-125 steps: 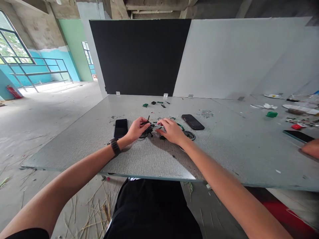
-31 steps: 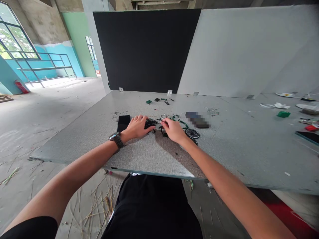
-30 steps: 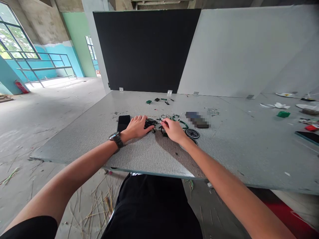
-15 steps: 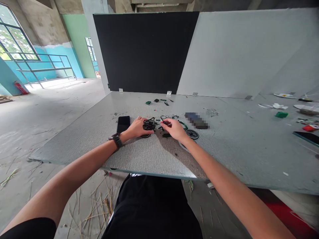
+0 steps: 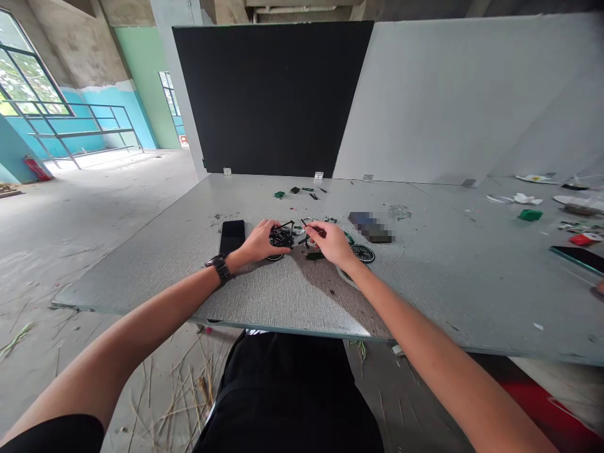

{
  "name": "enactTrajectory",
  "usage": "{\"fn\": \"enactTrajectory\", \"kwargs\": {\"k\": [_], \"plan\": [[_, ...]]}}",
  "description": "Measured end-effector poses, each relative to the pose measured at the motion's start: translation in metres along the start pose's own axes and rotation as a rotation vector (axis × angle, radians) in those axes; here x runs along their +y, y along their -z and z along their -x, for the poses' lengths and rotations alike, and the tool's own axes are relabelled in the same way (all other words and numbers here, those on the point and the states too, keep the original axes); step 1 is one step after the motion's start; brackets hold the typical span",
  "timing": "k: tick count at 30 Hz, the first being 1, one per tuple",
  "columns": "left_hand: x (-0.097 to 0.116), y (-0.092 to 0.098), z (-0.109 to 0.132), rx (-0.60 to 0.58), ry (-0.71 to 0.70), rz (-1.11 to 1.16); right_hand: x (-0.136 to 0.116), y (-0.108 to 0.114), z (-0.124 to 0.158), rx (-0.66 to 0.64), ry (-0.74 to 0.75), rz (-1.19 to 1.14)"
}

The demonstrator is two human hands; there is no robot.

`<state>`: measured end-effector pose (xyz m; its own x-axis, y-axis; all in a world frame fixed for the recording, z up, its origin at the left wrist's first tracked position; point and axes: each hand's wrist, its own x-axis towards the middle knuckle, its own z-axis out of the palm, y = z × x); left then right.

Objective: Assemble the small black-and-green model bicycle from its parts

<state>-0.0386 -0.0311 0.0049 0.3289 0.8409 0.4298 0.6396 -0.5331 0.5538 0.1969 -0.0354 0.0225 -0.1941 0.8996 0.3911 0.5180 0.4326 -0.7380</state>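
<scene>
My left hand is curved around a black miniature bicycle assembly, thumb along its near side and fingers behind it. Part of that assembly is hidden by the hand. To its right, my right hand pinches a thin black stick-like part between thumb and fingertips, just above the tabletop. A small spoked wheel lies beside my right wrist. Close to the right fingers are a flat black piece and a green curved piece, partly covered by the hand.
A black phone lies left of my left hand. A blurred dark oblong is on the right. Small green and black pieces sit farther back, before an upright black panel. Another person's fingertips show at the right edge.
My right hand still pinches a thin black part, which now points up more to the left; its fingers have shifted slightly. My left hand keeps its place. Another person's fingertips have appeared at the right edge.
</scene>
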Motion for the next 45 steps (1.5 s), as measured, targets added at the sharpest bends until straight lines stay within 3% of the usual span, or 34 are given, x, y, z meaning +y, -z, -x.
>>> {"fn": "enactTrajectory", "kwargs": {"k": [6, 15, 19, 24, 31, 41, 43, 45], "plan": [[-0.004, 0.0, 0.0, -0.009, -0.012, -0.081, 0.007, -0.003, -0.002, -0.007, 0.034, -0.092], [-0.008, -0.002, -0.002, -0.057, -0.006, -0.134, -0.001, -0.006, 0.003, -0.188, 0.052, -0.23], [0.0, 0.003, -0.001, 0.0, -0.08, -0.105, -0.006, -0.006, 0.005, -0.224, 0.038, -0.303], [0.018, 0.011, 0.002, 0.06, -0.307, 0.019, -0.009, -0.008, 0.006, -0.232, 0.004, -0.44], [0.028, 0.008, 0.007, 0.073, -0.239, 0.056, -0.011, -0.007, 0.005, -0.175, 0.0, -0.436], [0.034, 0.011, 0.007, 0.104, -0.179, 0.195, -0.013, -0.001, 0.004, -0.248, 0.054, -0.323], [0.035, 0.011, 0.007, 0.127, -0.164, 0.208, -0.014, 0.01, 0.002, -0.201, 0.107, -0.159], [0.035, 0.011, 0.006, 0.145, -0.156, 0.209, -0.012, 0.027, 0.0, -0.101, 0.168, 0.145]]}}
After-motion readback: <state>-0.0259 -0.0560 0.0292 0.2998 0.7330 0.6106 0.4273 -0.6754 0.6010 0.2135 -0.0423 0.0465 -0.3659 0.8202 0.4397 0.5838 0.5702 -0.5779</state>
